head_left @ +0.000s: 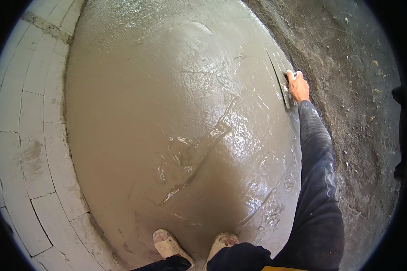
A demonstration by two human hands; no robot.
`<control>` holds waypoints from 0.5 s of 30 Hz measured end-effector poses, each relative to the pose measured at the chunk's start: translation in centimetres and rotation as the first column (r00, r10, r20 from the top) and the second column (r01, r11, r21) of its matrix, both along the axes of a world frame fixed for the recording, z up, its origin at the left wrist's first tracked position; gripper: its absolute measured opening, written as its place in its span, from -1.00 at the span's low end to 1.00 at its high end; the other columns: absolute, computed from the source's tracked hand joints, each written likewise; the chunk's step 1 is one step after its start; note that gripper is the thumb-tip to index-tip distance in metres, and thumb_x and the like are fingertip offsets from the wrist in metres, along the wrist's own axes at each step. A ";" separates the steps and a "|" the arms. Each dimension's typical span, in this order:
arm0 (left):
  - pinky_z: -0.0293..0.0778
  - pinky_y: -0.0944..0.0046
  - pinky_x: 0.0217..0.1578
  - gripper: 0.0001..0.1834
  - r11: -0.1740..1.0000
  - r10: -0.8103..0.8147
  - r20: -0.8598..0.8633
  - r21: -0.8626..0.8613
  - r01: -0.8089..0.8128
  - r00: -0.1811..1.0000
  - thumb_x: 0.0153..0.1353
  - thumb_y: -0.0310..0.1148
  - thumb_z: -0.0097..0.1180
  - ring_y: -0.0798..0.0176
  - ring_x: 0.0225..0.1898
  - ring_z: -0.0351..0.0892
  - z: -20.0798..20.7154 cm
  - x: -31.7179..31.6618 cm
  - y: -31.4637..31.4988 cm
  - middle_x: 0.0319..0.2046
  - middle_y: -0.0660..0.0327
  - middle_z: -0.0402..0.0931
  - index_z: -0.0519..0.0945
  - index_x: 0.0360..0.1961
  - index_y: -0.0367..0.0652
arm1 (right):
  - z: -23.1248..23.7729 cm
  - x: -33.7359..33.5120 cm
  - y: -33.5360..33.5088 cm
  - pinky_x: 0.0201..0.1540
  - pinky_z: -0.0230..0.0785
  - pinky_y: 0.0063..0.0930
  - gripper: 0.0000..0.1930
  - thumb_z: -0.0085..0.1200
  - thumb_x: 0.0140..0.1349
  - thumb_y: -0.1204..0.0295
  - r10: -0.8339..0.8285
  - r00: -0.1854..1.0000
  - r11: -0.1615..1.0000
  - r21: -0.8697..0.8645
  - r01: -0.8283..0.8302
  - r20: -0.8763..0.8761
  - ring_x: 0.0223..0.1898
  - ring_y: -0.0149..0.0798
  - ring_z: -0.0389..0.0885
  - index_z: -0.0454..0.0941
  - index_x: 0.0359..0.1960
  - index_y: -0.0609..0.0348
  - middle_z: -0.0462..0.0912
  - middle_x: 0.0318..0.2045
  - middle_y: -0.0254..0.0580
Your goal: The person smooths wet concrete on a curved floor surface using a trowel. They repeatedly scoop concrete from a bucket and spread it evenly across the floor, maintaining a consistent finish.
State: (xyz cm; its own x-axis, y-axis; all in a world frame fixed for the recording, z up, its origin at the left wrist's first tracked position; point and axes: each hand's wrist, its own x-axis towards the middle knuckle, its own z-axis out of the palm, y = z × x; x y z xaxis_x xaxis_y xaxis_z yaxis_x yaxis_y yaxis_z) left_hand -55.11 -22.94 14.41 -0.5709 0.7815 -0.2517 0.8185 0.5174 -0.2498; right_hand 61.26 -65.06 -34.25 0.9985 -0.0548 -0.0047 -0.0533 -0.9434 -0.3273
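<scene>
My right hand is closed round the handle of a flat, long finishing trowel. The trowel's blade lies on the wet grey concrete, close to its right edge, with a thin line marking the surface along the blade. My right arm, in a dark sleeve smeared with pale dust, stretches forward along that edge. Shiny wet patches, ridges and drag marks show across the middle and right of the concrete, while its left part looks smoother. My left hand is out of view.
Pale block paving or wall borders the concrete on the left. Rough brown soil with small stones runs along the right. My feet, in beige slides, stand at the near end of the concrete.
</scene>
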 end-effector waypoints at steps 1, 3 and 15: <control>0.57 0.16 -0.45 -0.40 0.989 -0.046 -0.136 -0.145 0.026 0.990 0.25 0.16 0.29 0.23 -0.50 0.60 0.5 -0.5 -0.1 -0.46 0.13 0.69 0.75 -0.34 -0.30 | -0.1 0.1 0.1 0.16 0.45 0.16 -0.33 -0.14 0.49 -0.10 -0.016 1.000 1.000 0.017 0.015 0.022 0.12 0.39 0.61 0.40 0.22 0.35 0.62 0.03 0.52; 0.57 0.16 -0.45 -0.41 0.992 -0.045 -0.139 -0.121 0.029 0.989 0.25 0.16 0.29 0.23 -0.50 0.60 1.5 -0.9 0.3 -0.46 0.13 0.69 0.74 -0.35 -0.29 | -0.4 0.3 0.9 0.19 0.42 0.12 -0.26 -0.14 0.47 -0.14 0.014 0.999 0.999 -0.036 -0.016 -0.047 0.15 0.39 0.58 0.40 0.22 0.45 0.59 0.05 0.56; 0.62 0.13 -0.40 -0.38 0.999 -0.017 -0.042 0.045 0.019 0.999 0.29 0.18 0.24 0.17 -0.46 0.61 3.0 0.3 4.6 -0.41 0.09 0.65 0.69 -0.32 -0.31 | -1.0 3.1 4.0 0.23 0.40 -0.04 -0.20 -0.04 0.40 -0.18 -0.016 0.997 0.964 0.263 0.035 -0.076 0.17 0.34 0.60 0.54 0.07 0.57 0.61 0.04 0.55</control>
